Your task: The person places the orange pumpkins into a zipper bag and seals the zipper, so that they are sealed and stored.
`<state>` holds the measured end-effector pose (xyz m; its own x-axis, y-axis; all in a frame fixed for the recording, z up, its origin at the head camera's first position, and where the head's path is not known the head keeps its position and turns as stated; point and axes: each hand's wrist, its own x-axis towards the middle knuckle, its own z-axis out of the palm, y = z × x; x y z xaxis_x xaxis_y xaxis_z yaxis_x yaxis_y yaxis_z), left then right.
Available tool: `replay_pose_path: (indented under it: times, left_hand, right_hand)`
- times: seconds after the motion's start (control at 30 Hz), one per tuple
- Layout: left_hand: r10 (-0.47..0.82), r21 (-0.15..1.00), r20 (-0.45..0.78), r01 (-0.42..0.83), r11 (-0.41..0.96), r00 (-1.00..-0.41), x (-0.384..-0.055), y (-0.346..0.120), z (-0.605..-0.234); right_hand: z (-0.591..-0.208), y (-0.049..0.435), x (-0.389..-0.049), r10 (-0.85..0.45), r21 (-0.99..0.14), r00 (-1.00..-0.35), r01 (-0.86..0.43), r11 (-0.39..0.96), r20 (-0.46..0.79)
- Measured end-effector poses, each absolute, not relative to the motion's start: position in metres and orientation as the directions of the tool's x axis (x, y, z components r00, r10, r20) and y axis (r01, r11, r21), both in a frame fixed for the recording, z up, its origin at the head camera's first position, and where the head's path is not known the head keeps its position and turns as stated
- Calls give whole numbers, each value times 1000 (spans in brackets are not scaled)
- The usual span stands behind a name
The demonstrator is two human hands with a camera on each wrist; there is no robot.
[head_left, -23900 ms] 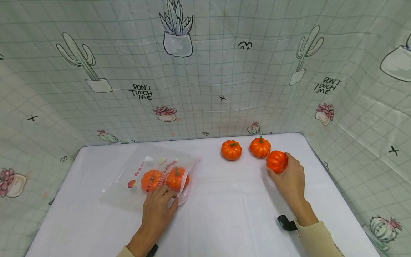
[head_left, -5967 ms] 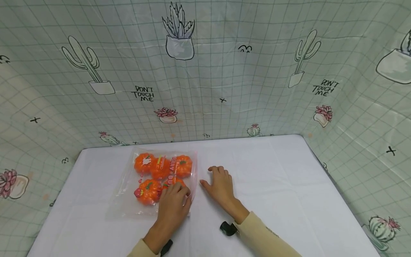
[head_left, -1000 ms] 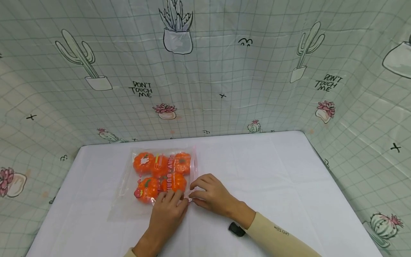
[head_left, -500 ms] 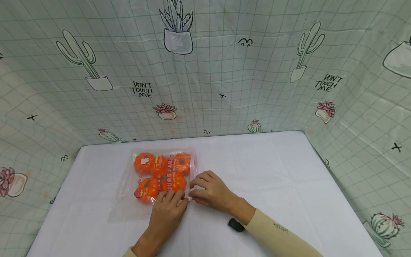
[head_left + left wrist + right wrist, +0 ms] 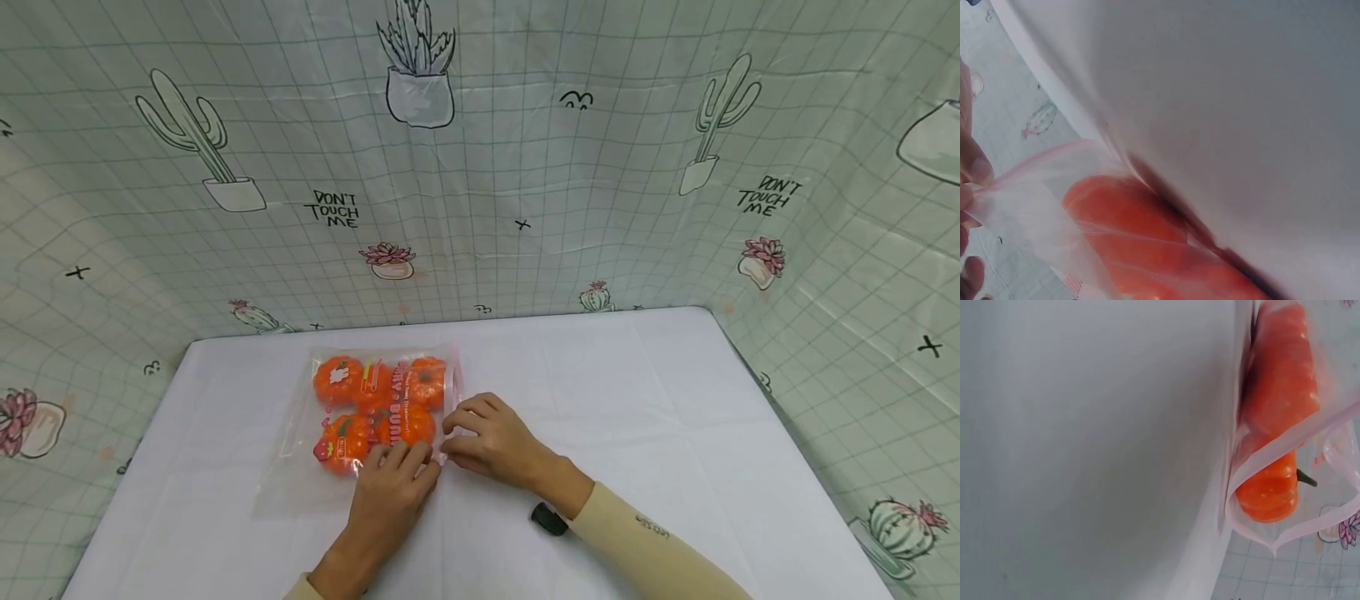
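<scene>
A clear zip bag [image 5: 288,479] with pink print and a pink mouth edge lies flat on the left half of the table, its mouth facing right. Inside sit several small orange toy pumpkins [image 5: 337,381] with green stems. My left hand [image 5: 392,492] grips the bag's near right corner. Beside it, my right hand [image 5: 495,442] pinches the pink edge between thumb and fingers. Pinching fingertips [image 5: 979,169] show on the pink edge in the left wrist view. Seen from the right wrist, the bag's mouth [image 5: 1272,540] gapes at the far end, a pumpkin [image 5: 1270,494] just inside.
A white cloth covers the table [image 5: 600,392]. Behind and at both sides hangs a grid-patterned curtain [image 5: 480,150] with cactus drawings. A black wrist camera [image 5: 550,518] sits under my right forearm.
Three pumpkins, one in my right hand, were outside earlier; they are now in the bag. My right hand has come to the pink edge and lately slid slightly farther along it.
</scene>
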<state>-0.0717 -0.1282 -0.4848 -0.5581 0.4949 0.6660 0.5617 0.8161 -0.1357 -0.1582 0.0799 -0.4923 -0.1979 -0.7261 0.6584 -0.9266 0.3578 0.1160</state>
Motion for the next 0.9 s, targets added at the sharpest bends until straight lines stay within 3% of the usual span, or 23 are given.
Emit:
replay_pose_path:
  times: [0.27,0.5,0.9]
  left_hand:
    - [467,-97,632,535,839,-618,-72,-128,-481]
    - [496,-126,628,550,825,-600,-71,-129,-480]
    - [477,-120,675,554,824,-562,-73,-128,-481]
  right_hand:
    - [-492,79,-156,-724,120,-171,-936,331,668]
    - [-493,77,-154,-724,69,-204,-942,329,658]
    - [-492,78,-163,-721,86,-215,-930,356,658]
